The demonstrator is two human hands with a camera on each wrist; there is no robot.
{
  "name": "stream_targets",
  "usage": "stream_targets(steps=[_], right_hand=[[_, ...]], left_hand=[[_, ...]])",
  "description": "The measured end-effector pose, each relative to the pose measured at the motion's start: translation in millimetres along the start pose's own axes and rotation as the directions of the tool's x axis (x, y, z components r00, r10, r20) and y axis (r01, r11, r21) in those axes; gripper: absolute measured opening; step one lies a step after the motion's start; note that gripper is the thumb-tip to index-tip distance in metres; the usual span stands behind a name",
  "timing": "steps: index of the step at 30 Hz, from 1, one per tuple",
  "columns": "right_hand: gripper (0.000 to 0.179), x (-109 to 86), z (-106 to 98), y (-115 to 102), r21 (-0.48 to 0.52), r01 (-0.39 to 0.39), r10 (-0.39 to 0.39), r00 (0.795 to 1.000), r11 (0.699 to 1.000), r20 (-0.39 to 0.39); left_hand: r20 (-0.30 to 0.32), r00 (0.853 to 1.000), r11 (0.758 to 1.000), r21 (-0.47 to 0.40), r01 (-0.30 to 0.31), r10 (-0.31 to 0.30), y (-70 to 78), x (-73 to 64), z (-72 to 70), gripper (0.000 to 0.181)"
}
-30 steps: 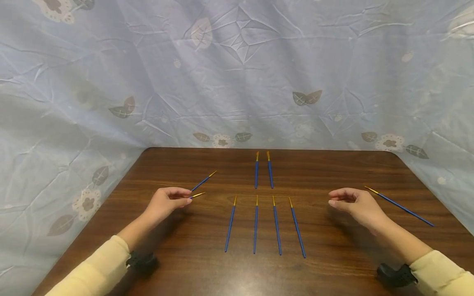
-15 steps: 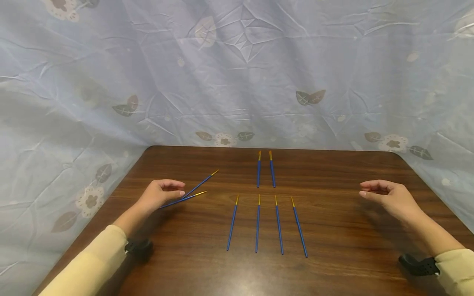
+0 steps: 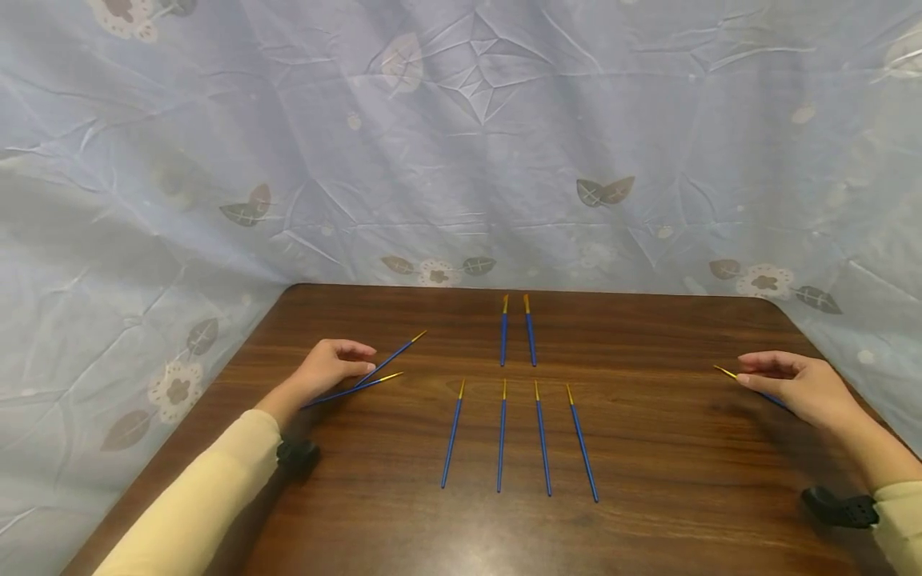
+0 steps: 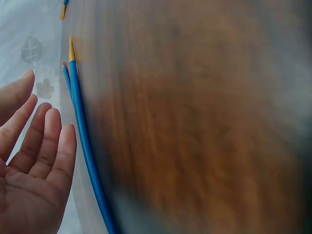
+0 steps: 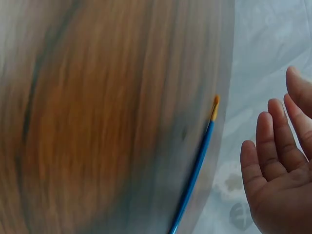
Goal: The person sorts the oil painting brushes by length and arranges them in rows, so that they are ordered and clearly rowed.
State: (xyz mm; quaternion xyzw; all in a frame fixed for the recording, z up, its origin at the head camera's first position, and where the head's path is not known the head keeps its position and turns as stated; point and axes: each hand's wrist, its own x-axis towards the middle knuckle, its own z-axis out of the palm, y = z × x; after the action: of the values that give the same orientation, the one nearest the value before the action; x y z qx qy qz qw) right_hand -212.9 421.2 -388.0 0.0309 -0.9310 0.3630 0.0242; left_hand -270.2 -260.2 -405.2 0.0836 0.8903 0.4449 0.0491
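In the head view my left hand (image 3: pixel 327 370) hovers over two thin paintbrushes with blue handles and gold tips. The far left paintbrush (image 3: pixel 396 352) and the near left paintbrush (image 3: pixel 360 387) cross at their handles on the table. The left wrist view shows that hand's fingers loosely extended beside the paintbrush handle (image 4: pixel 84 122), with nothing between them. At the right, my right hand (image 3: pixel 807 388) is above another blue paintbrush (image 3: pixel 727 372), covering part of its handle. The right wrist view has these fingers extended too, apart from the paintbrush (image 5: pixel 200 156).
Several thin paintbrushes (image 3: pixel 502 436) lie in a spaced row mid-table. Two wider ones, a left wide paintbrush (image 3: pixel 503 336) and a right wide paintbrush (image 3: pixel 531 336), lie behind them. A patterned cloth (image 3: pixel 432 160) hangs behind the brown table (image 3: pixel 648 496).
My right hand has moved right, from beside the row to over the right paintbrush. The left hand drew back left, then shifted slightly forward and right. The paintbrushes stay where they lay.
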Motion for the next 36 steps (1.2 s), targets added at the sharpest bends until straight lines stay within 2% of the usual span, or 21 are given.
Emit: stream_targets(steps=[7,11,16,21,27,36], right_hand=[[0.061,3.2,-4.5,19.1,-0.039,-0.057,0.060,0.995,0.998,0.079],[0.065,4.4,-4.7,28.6,-0.067,-0.062,0.068,0.994,0.996,0.081],[0.067,5.4,-6.1,37.3,-0.082,-0.059,0.067,0.993,0.995,0.093],[0.066,8.0,-7.8,39.7,-0.073,-0.072,0.081,0.988,0.995,0.128],[0.069,11.0,-9.2,40.1,-0.060,-0.078,0.088,0.978,0.995,0.188],[0.062,15.0,-11.3,49.3,0.040,-0.105,0.093,0.969,0.994,0.228]], left_hand=[[0.023,1.000,1.000,0.015,0.007,-0.007,-1.4,12.6,5.0,0.039],[0.038,0.999,1.000,0.019,0.011,-0.012,1.7,17.7,9.8,0.039],[0.034,0.998,0.999,0.008,0.046,-0.046,7.6,21.2,16.0,0.038],[0.020,0.997,0.997,-0.006,0.077,-0.077,9.0,24.5,18.7,0.037],[0.004,0.996,0.996,0.019,0.083,-0.084,9.5,29.4,21.3,0.035],[-0.001,0.994,0.993,0.027,0.113,-0.113,10.7,34.1,25.4,0.035]])
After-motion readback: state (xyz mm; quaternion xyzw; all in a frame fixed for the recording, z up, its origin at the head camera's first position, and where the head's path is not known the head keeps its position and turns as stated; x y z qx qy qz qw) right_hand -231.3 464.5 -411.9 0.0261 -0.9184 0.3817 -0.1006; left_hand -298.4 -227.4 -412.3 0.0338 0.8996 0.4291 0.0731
